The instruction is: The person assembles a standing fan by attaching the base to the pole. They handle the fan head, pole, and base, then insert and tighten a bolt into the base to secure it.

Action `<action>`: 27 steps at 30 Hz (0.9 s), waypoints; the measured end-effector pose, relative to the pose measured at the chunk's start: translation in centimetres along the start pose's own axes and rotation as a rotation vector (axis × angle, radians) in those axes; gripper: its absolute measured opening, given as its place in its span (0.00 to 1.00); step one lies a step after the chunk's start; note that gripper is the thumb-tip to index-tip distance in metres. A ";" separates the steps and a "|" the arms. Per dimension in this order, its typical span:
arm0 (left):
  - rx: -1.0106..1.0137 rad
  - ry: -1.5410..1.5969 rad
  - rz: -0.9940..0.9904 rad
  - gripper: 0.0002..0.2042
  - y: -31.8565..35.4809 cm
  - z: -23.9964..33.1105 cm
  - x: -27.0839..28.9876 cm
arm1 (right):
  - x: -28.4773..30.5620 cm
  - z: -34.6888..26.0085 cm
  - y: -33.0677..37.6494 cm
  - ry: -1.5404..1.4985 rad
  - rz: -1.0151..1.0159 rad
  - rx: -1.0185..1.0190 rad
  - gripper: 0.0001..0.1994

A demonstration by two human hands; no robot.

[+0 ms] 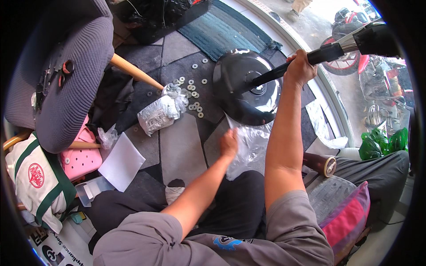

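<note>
A glossy black round pedestal base [230, 77] with a black pole [277, 73] leans in front of me, the pole slanting up to the right. My right hand [301, 70] is wrapped round the pole, partway along it. A clear plastic bag [250, 148] lies below the base's near edge. My left hand [229, 144] is closed at the bag's left edge and seems to pinch the plastic; its fingertips are partly hidden. Left of the base, several metal washers [194, 94] are scattered on the floor by a silvery plastic packet [156, 116].
A grey ribbed chair [73, 84] stands at the left, with scissors [66, 71] on its seat. Below it are a pink clog [82, 155] and a white sheet [122, 162]. A blue-green mat [226, 29] lies beyond the base. Another person's leg [377, 173] is at the right.
</note>
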State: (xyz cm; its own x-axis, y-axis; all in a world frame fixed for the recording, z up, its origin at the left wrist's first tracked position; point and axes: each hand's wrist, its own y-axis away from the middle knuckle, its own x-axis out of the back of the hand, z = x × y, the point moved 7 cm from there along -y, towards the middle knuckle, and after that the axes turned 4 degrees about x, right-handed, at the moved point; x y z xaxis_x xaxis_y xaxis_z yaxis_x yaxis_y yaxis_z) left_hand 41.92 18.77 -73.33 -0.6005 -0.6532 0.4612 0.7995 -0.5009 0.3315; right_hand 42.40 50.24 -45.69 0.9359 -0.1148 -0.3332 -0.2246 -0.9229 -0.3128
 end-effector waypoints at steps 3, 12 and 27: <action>-0.243 -0.351 -0.635 0.16 6.8 -1.8 -9.7 | -0.4 1.2 0.7 0.104 0.042 0.016 0.06; 0.023 -0.366 -0.808 0.20 6.5 -0.3 -8.3 | -3.1 2.9 2.1 0.306 -0.006 0.057 0.10; -0.531 -0.823 -0.936 0.19 9.9 13.6 -0.1 | -3.6 2.0 3.3 0.510 -0.292 -0.006 0.20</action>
State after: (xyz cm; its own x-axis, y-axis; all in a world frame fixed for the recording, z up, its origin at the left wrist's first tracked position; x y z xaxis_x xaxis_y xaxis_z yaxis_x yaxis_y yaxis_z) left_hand 50.06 21.60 -58.92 -0.5793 0.4838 0.6560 -0.1154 -0.8454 0.5215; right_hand 37.76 48.38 -47.29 0.9715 -0.0165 0.2363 0.0622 -0.9448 -0.3218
